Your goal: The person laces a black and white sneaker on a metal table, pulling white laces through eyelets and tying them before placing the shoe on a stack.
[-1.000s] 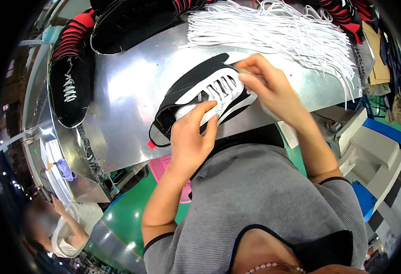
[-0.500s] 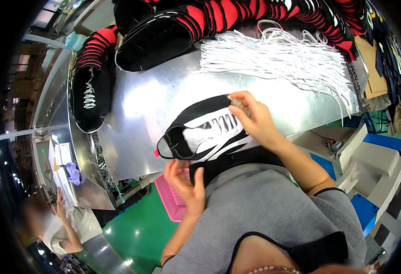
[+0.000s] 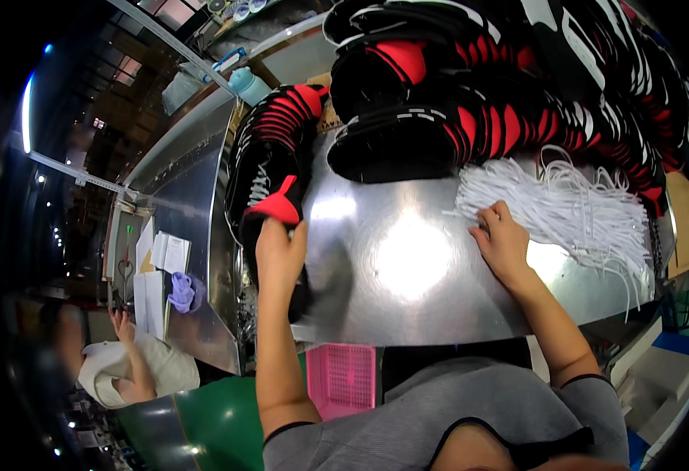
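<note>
My left hand (image 3: 280,251) is closed on a black shoe upper with a red part (image 3: 275,207) showing above the fingers. This upper lies over the near end of a row of laced black-and-red shoe uppers (image 3: 277,129) at the table's left edge. My right hand (image 3: 503,242) rests at the near left edge of a bundle of white shoelaces (image 3: 552,204). Its fingers are curled in against the lace ends, and what lies between the fingertips is hidden.
More black-and-red shoe uppers (image 3: 395,145) are stacked along the back of the metal table (image 3: 407,290). A pink basket (image 3: 341,381) stands below the front edge. Left are a side table with papers and a purple cloth (image 3: 181,292), and another person (image 3: 136,361).
The black-and-white shoe upper between my hands is no longer in front of me. My left hand has moved left to the row of uppers, my right hand to the shoelaces. The view has shifted.
</note>
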Motion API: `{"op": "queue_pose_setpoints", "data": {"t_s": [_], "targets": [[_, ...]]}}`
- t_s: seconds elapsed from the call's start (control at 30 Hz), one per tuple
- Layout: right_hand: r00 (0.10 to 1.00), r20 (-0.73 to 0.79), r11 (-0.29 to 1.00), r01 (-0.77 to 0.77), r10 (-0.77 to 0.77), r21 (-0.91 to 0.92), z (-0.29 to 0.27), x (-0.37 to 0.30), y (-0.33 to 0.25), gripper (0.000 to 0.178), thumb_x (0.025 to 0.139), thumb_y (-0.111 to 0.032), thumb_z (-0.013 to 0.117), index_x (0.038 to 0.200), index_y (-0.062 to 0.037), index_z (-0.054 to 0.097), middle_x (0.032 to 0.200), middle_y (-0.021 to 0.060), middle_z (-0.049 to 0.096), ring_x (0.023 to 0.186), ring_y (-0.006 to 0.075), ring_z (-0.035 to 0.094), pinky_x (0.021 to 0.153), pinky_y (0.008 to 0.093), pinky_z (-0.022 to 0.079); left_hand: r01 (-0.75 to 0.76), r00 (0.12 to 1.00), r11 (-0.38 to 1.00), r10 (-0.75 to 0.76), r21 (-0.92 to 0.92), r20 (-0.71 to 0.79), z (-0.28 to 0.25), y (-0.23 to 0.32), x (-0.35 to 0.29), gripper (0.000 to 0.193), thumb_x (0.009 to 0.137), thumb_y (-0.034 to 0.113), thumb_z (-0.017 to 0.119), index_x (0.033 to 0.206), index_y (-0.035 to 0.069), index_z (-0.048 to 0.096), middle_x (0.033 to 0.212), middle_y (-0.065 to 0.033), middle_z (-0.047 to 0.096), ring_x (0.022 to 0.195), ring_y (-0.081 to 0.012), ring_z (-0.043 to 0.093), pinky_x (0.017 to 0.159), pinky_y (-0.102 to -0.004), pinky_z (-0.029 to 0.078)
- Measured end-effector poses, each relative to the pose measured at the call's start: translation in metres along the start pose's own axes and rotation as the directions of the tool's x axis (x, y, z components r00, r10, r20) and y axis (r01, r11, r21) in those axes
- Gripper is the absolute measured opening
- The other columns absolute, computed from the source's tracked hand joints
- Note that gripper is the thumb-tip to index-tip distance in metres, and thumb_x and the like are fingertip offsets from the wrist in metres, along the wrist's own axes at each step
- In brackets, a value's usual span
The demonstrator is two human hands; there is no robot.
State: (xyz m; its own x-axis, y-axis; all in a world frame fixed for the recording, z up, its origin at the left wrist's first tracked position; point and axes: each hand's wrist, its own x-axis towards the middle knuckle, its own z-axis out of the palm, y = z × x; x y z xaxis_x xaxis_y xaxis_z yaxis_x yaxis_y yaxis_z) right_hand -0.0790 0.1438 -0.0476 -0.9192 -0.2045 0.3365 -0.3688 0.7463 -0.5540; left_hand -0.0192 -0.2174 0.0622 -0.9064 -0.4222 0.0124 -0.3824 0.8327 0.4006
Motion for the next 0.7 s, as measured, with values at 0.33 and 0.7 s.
{"op": "queue_pose_setpoints", "data": {"t_s": [0.33,0.7], "targets": [[0.996,0.009,0.996,0.09,-0.09,0.011,-0.004,-0.003,0.021,0.01,0.082,-0.01,0.069,0.09,-0.0124,0.064,0.089,0.0039,0.058,0.068,0.0272,0.063,0.057,0.0404,0.047,-0.059,0.81,0.998,0.03,-0.03,-0.586,0.112,-0.013,0.217,0.083,0.078,0.022,0.077,0.14,-0.014,0.033,0.111,-0.0316,0.059,0.103,-0.0463,0.057,0.091,-0.0492,0.046],[0.994,-0.017,0.994,0.112,-0.111,0.004,-0.004,-0.001,0.017,0.012,0.079,-0.01,0.073,0.088,-0.009,0.066,0.089,0.0052,0.062,0.063,0.0255,0.063,0.054,0.0355,0.048,-0.434,0.759,0.9,0.338,-0.046,-0.556,0.118,-0.026,0.262,0.069,0.085,0.015,0.07,0.138,-0.013,0.035,0.115,-0.0323,0.056,0.107,-0.0474,0.055,0.094,-0.0476,0.044]]}}
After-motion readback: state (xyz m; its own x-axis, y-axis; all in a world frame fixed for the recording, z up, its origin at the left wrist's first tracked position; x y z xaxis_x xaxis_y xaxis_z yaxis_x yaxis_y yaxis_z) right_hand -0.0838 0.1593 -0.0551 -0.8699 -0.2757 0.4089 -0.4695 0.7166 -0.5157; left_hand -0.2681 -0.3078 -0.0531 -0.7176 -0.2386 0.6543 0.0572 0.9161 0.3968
